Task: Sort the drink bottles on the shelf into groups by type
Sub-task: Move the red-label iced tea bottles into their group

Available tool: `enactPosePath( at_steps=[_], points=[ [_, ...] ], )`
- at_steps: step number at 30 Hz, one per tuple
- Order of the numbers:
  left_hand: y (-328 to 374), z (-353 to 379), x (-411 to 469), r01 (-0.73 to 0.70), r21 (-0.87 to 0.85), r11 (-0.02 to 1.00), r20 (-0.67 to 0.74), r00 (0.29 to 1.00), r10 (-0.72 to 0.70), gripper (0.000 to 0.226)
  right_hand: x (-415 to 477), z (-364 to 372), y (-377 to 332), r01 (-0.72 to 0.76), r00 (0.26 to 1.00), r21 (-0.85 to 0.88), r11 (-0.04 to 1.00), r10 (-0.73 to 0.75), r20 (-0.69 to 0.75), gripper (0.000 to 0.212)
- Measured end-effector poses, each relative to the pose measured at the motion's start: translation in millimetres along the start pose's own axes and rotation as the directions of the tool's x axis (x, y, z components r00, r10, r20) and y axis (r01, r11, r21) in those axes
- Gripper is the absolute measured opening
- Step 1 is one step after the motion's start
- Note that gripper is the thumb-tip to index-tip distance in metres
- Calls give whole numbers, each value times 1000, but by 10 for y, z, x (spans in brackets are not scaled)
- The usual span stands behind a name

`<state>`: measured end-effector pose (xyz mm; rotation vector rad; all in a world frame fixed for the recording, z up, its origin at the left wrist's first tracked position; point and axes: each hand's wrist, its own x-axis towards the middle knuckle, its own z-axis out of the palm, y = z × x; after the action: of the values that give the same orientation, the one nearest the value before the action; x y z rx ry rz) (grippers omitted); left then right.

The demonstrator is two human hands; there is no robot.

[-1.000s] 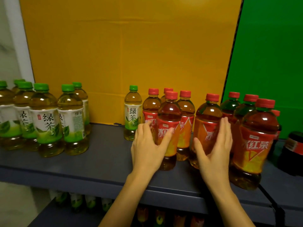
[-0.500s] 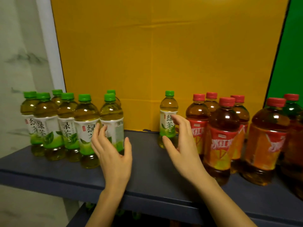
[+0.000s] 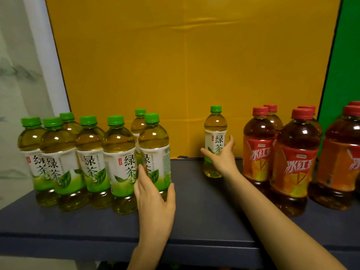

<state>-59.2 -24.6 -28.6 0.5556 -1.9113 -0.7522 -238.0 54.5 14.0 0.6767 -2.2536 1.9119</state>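
Your right hand [image 3: 222, 158] holds the single green tea bottle [image 3: 215, 129] around its label, thumb on one side and fingers on the other. The bottle stands upright at the back of the shelf [image 3: 194, 215], against the yellow board [image 3: 185, 75]. Just to the right of that grip stand the red tea bottles [image 3: 296, 162]. Well to its left stands the green tea group [image 3: 87, 152]. Your left hand [image 3: 154, 195] lies there with straight fingers against the nearest bottle of the group [image 3: 155, 145], thumb spread wide, gripping nothing.
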Motion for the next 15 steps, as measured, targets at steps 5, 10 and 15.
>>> enactPosePath(
  at_steps=[5, 10, 15],
  points=[
    [-45, 1, 80, -40, 70, 997, 69, 997, 35, 79, -17, -17, 212, -15, 1000, -104, 994, 17, 22, 70],
    [-44, 5, 267, 11, -65, 998, 175, 985, 1, 72, -99, -27, 222, 30, 997, -173, 985, -41, -65, 69],
    [2, 194, 424, 46, -175, 983, 348, 937, 18, 74, -141, -27, 268, 16, 996, -203, 979, -35, -88, 75]
  ],
)
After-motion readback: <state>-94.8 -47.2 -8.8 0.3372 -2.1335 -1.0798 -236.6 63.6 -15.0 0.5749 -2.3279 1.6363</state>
